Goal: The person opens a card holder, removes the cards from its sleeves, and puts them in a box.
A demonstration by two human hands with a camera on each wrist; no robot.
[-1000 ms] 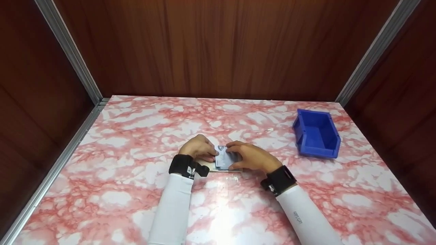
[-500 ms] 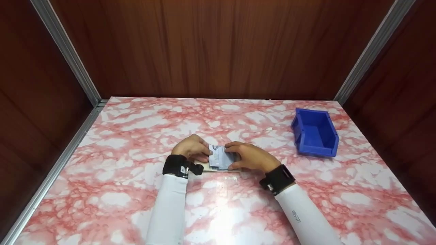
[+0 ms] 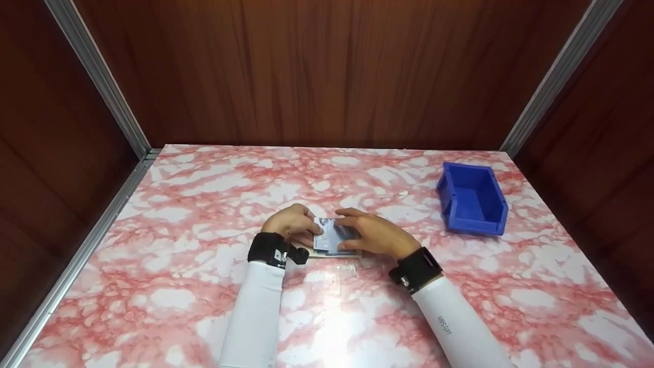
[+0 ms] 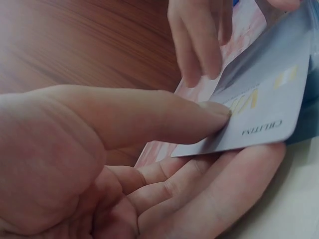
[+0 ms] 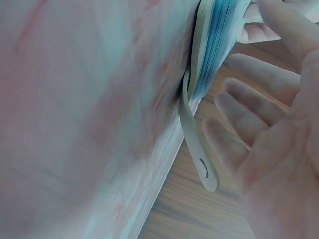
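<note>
My left hand (image 3: 291, 225) pinches a silvery-grey plastic card (image 4: 264, 107) with gold lettering, thumb on its face and fingers beneath. Below that card lies a beige card holder (image 4: 284, 199), holding a thick stack of blue-edged cards (image 5: 215, 50). A strap with a slotted tab (image 5: 202, 157) sticks out from the holder's end in the right wrist view. My right hand (image 3: 375, 232) arches over the right part of the cards, its fingers spread and loosely bent around them. In the left wrist view, two of its fingertips (image 4: 199, 64) hang beside the card's far edge.
On the right of the red-and-white marbled table (image 3: 204, 306) stands a blue plastic bin (image 3: 472, 204). Dark wood panels (image 3: 327, 71) with metal corner posts enclose the back and sides. Small clear tape-like scraps (image 3: 348, 267) lie just in front of the holder.
The left hand went left with the pinched card, sliding it out from the others, then came slightly back right. My right hand stays over the stack, its thumb shifted a little upward.
</note>
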